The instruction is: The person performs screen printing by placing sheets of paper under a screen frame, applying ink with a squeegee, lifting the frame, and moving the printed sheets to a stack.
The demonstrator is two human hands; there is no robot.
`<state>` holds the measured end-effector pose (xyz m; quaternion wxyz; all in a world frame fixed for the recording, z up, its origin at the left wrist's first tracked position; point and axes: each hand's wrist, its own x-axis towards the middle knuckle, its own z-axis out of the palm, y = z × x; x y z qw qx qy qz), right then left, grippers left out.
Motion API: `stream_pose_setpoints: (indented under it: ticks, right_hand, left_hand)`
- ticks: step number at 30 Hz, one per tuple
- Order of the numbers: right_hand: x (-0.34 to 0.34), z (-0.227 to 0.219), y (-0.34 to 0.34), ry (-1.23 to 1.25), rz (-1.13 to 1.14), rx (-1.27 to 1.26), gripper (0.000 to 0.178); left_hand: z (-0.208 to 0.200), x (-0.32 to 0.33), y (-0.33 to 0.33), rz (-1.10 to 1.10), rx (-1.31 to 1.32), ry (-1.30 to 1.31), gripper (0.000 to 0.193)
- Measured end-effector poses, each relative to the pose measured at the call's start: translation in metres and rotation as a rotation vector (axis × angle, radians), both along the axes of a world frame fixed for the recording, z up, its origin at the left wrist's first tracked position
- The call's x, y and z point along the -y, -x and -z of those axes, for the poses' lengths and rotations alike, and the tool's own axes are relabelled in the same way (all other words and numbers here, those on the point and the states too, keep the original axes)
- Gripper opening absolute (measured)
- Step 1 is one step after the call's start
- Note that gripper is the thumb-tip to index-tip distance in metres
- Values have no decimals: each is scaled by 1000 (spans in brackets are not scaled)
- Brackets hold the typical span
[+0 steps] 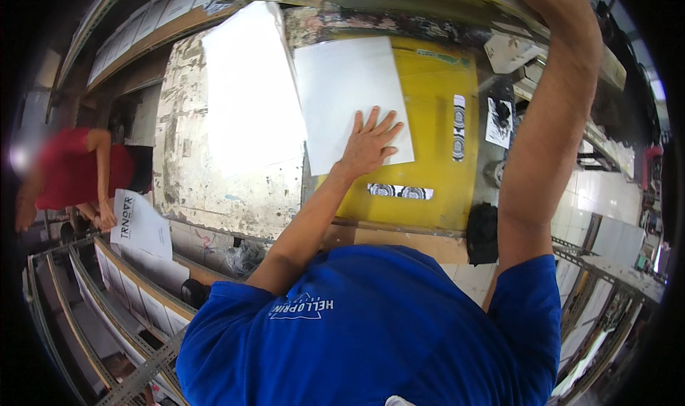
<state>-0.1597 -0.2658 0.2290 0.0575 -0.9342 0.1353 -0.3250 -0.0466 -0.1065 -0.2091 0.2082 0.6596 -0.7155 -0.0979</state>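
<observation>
Left hand (369, 145) lies flat, fingers (373, 118) spread, while the right arm (546, 135) stretches forward.

I am seeing bold black lettering (127, 217) running along the curling white paper sheet (151, 229) that a co-worker in red (75, 167) is holding, left of the flat yellow rectangular board (435, 120). White lettering (303, 306) is showing upside down on the blue fabric shirt (392, 320), on the board's near side. Any wording on the board's two black-and-white strips (399, 191) is escaping me.
</observation>
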Motion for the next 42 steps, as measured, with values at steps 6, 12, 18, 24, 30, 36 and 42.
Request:
stream_pose_setpoints:
  ticks: [6, 12, 18, 24, 30, 36, 42]
  right_hand:
    - [11, 18, -6, 130, 74, 87, 40]
    - [5, 5, 7, -73, -44, 45, 38]
    - [-1, -1, 5, -125, 4, -30, 35]
    - [3, 6, 8, -112, -38, 6, 36]
    - [14, 24, -7, 30, 37, 94, 37]
    - [-35, 16, 12, -229, 137, -151, 42]
    - [-86, 136, 53, 73, 95, 91, 56]
  left_hand:
    - [-7, 33, 60, 157, 32, -56, 61]
    - [-9, 30, 85, 242, 31, -98, 61]
    - [-8, 22, 93, 242, 33, -88, 62]
    - [-9, 18, 96, 249, 59, -99, 62]
    - [-26, 13, 88, 273, 64, 16, 62]
    - [-123, -24, 26, -243, -808, 541, 61]
    - [-193, -82, -10, -464, -1298, 836, 116]
